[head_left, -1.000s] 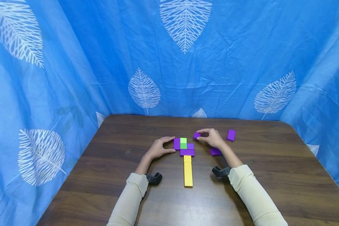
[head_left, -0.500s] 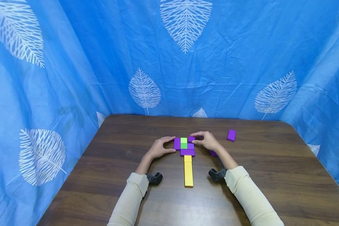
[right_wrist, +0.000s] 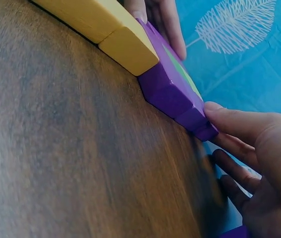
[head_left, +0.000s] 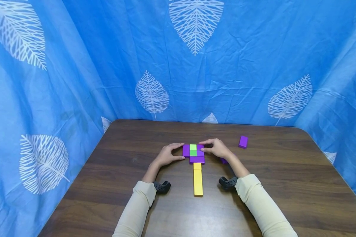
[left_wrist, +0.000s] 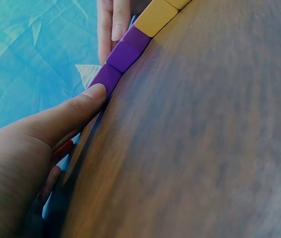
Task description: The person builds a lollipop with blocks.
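Note:
Flat blocks lie together on the table: a purple block (head_left: 186, 150) at the left, light and darker green squares (head_left: 193, 150) in the middle, a purple block (head_left: 197, 159) in front and a yellow strip (head_left: 197, 184) below it. My left hand (head_left: 165, 155) holds the left purple block between thumb and index finger, its thumb (left_wrist: 94, 93) on the front end. At the back right corner, my right hand (head_left: 221, 149) pinches a small purple block (head_left: 200, 146), set against the green. Its other fingers (right_wrist: 237, 171) are loosely bent. Fingers partly cover that block.
A loose purple block (head_left: 243, 142) lies on the brown wooden table (head_left: 273, 171) to the right. Another purple block (head_left: 224, 161) is mostly hidden beneath my right forearm. A blue leaf-patterned cloth (head_left: 240, 65) hangs behind the table.
My right hand has moved left with the small purple block and lowered it into the corner beside the green. The left hand has stayed at its block.

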### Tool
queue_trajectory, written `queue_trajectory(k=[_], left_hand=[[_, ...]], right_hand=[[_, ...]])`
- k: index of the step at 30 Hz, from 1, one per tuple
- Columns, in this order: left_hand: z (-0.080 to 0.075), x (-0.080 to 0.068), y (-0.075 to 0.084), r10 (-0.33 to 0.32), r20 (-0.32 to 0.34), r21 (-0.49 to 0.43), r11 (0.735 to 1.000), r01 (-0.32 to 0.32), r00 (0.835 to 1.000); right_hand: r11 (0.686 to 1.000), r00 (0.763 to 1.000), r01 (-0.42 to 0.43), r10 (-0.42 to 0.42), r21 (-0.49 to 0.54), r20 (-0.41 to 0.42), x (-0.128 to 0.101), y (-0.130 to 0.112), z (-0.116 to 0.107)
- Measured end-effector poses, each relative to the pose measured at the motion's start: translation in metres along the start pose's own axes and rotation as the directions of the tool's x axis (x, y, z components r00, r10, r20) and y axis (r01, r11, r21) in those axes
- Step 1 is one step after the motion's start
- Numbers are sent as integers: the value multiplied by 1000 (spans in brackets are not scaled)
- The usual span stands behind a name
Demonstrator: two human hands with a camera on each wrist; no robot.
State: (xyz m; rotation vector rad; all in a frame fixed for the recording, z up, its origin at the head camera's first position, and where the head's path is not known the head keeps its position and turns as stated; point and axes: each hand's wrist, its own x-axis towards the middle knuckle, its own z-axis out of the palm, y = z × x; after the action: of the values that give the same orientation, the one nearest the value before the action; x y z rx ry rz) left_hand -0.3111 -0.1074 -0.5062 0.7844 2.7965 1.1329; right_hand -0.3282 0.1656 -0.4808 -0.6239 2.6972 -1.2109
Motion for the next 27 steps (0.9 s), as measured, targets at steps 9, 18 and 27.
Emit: queue_trajectory(k=[9, 18, 27], left_hand=[[0, 0, 0, 7, 1, 0, 1000, -7, 1000], [0, 1, 0, 7, -3, 12, 1000, -7, 1000], [1, 1, 0, 2, 2, 5, 1000, -2, 1000]], right_hand=[[1000, 1000, -18, 18, 9, -2, 1, 1, 1], [1000, 1000, -14, 15, 23, -6, 2, 1, 0], [998, 1000, -14, 14, 54, -12, 0, -1, 1]])
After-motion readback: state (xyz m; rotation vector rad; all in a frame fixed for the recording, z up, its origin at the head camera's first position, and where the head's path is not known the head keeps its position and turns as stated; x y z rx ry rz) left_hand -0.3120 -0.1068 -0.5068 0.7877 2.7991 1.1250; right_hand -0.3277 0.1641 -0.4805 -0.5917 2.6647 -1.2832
